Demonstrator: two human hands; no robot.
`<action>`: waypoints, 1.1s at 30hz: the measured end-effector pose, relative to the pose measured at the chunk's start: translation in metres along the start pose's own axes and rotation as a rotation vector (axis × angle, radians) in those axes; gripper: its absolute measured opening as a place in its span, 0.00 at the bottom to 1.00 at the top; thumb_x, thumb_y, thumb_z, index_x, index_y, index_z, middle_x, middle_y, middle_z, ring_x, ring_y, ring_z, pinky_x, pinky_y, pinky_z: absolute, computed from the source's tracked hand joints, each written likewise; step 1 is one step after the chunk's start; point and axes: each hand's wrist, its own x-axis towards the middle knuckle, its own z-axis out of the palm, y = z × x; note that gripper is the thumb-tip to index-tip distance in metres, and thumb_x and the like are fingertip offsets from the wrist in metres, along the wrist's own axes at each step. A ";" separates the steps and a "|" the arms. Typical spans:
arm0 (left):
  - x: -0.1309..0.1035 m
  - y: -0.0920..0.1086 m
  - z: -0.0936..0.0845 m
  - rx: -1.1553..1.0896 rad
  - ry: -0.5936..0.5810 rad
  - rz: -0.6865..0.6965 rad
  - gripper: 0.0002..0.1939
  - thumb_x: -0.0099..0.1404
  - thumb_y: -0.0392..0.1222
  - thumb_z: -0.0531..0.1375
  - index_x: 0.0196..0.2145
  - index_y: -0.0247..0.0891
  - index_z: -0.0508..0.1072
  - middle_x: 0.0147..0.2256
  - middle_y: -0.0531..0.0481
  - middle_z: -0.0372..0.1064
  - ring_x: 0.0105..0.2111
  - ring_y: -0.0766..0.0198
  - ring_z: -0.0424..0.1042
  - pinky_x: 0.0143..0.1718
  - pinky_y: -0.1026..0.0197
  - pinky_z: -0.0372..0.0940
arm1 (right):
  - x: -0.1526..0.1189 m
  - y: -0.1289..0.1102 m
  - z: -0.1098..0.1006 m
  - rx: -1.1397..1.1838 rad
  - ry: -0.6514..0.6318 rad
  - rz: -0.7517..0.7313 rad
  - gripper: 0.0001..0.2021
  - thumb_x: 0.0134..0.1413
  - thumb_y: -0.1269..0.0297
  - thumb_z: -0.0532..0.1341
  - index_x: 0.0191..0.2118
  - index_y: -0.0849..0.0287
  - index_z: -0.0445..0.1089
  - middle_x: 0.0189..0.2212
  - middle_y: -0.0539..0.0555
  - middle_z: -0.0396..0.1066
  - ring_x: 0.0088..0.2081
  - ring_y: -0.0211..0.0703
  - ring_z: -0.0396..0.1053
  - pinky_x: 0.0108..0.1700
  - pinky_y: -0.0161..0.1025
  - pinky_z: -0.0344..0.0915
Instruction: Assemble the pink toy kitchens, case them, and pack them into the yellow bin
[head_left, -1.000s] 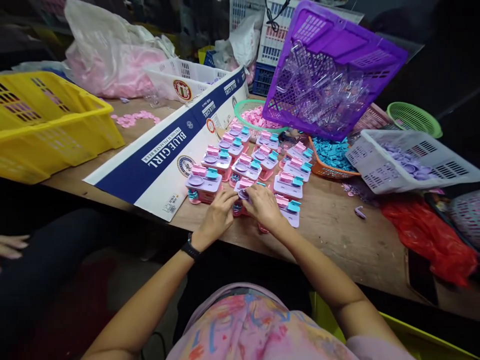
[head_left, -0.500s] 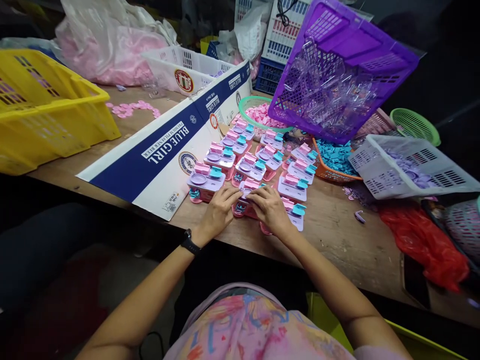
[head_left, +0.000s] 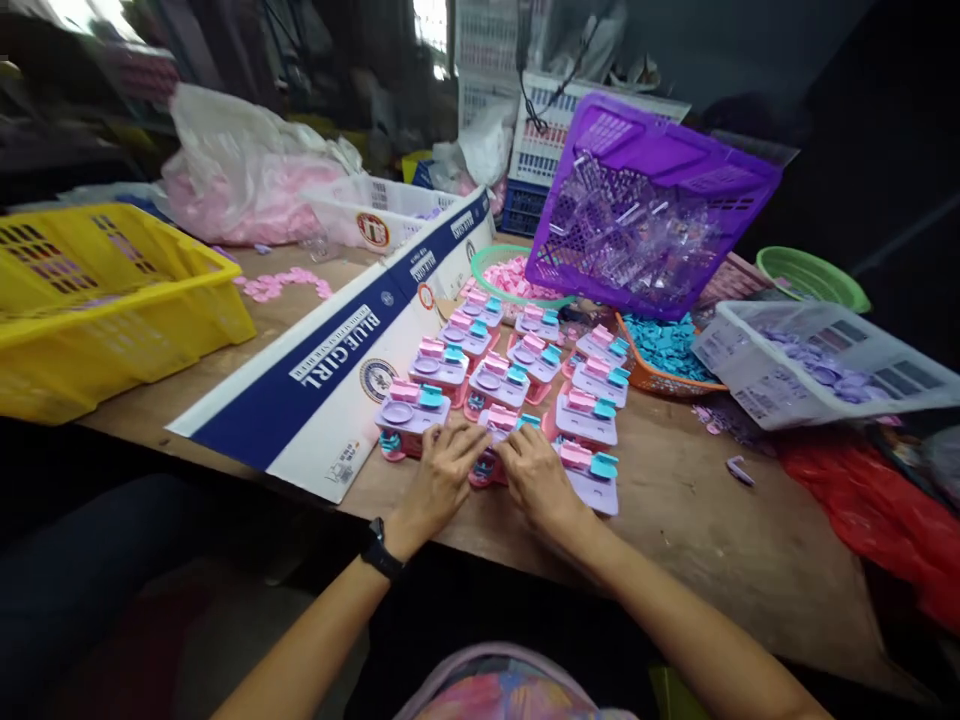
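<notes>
Several small pink and lilac toy units stand in rows on the wooden table [head_left: 675,530], each with a pink and a turquoise piece on top. My left hand [head_left: 450,465] and my right hand [head_left: 536,475] meet at the front middle toy unit [head_left: 495,425], their bent fingers pressed on its lilac top from both sides. The fingers cover much of that top. Just left of my left hand is a toy unit with a round lilac dish [head_left: 397,411]. Beside my right hand stands another unit [head_left: 594,488] without a dish.
A cardboard divider [head_left: 322,385] runs along the left. Beyond it are a yellow crate [head_left: 150,330] and a white crate [head_left: 337,205]. Behind the units sit a green basket of pink pieces [head_left: 514,278], a tilted purple basket [head_left: 547,255] and an orange basket [head_left: 667,382]. A white basket [head_left: 750,390] is right.
The camera view has tilted up, so the table appears lower. Both hands stay at the same toy unit; the left fingers have shifted a little further over its top.
</notes>
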 end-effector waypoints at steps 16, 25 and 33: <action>-0.008 0.032 -0.007 0.188 -0.145 -0.046 0.25 0.72 0.36 0.56 0.66 0.36 0.64 0.64 0.44 0.68 0.65 0.54 0.60 0.62 0.49 0.52 | -0.016 0.026 0.021 0.310 0.390 -0.198 0.10 0.72 0.68 0.55 0.49 0.57 0.73 0.41 0.56 0.77 0.41 0.48 0.73 0.43 0.44 0.74; 0.002 0.026 -0.005 0.097 -0.174 -0.057 0.21 0.70 0.33 0.58 0.60 0.36 0.69 0.58 0.43 0.74 0.60 0.51 0.67 0.54 0.46 0.57 | -0.027 0.043 0.064 0.162 0.451 -0.245 0.11 0.69 0.67 0.56 0.52 0.58 0.72 0.45 0.60 0.79 0.43 0.54 0.77 0.46 0.51 0.76; -0.013 0.042 -0.045 0.020 -0.069 -0.113 0.28 0.66 0.32 0.56 0.64 0.40 0.68 0.62 0.41 0.70 0.61 0.51 0.67 0.61 0.44 0.61 | -0.031 0.027 0.007 0.383 0.379 -0.198 0.17 0.70 0.68 0.55 0.60 0.51 0.70 0.51 0.58 0.78 0.50 0.53 0.78 0.48 0.50 0.79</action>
